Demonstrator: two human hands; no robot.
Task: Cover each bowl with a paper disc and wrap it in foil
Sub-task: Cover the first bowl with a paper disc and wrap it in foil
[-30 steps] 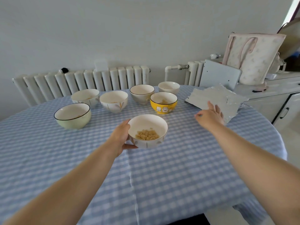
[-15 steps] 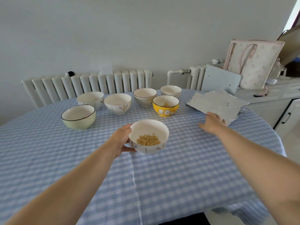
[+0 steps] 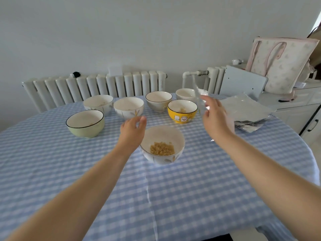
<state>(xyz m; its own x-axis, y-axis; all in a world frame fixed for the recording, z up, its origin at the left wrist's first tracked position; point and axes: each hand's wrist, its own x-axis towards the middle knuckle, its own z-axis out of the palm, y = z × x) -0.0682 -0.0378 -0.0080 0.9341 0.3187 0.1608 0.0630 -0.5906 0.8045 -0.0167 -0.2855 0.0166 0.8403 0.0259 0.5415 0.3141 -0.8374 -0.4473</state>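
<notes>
A white bowl (image 3: pixel 162 145) holding a small heap of pasta sits near the middle of the counter (image 3: pixel 191 197), which wears a blue and white checked cloth. The left hand (image 3: pixel 132 130) hovers just beside the bowl's far left rim, fingers loosely curled and holding nothing; whether it touches the rim cannot be told. The right hand (image 3: pixel 214 119) is lifted above the counter to the right of the bowl, fingers curled round a thin sheet (image 3: pixel 201 100) that stands up from its grip, blurred and shiny, so it is hard to tell foil from paper.

Further right, a stack of foil sheets (image 3: pixel 246 110) lies flat at the counter's far right edge. Six more bowls stand in a loose arc at the far side: a green bowl (image 3: pixel 86 123) at the left, two white bowls (image 3: pixel 98 105) (image 3: pixel 128 108) beside it, a grey bowl (image 3: pixel 159 101), a small white bowl (image 3: pixel 185 94), and a yellow bowl (image 3: pixel 182 111) with cartoon cats nearest the right hand.

A radiator (image 3: pixel 95 87) runs along the wall behind the counter, and a pale tote bag (image 3: pixel 281 63) stands on a cabinet at the right.
</notes>
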